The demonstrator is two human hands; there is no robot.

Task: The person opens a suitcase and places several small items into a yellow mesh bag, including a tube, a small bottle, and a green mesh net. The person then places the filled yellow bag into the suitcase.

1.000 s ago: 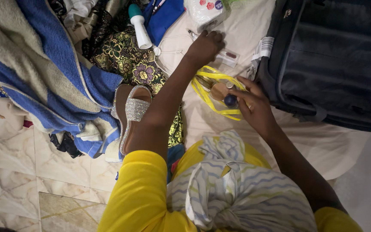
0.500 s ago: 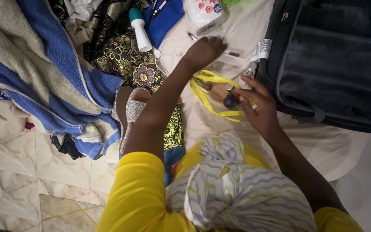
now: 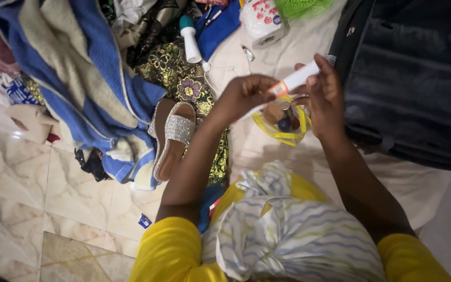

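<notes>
Head view. Left hand (image 3: 244, 96) and right hand (image 3: 325, 96) both raised above the bedding, sharing one slim white tube (image 3: 288, 83) with an orange band. Tube's long axis slanted, low end at the left, high end at the right. Left fingers closed on the lower end, near the orange band; right fingertips pinched on the upper end. Neither hand nearer: tube bridging the gap between the two, held by both. Directly below, yellow pouch (image 3: 283, 122) lying open, small jars inside. Just right of the right hand, open dark suitcase (image 3: 418, 78). Left of the left forearm, glittery sandal (image 3: 173, 138) on patterned cloth (image 3: 178, 78); farther left, blue towel (image 3: 74, 78). White bottle (image 3: 190, 39) and tissue roll (image 3: 264, 21) up top, well apart from the hands.
</notes>
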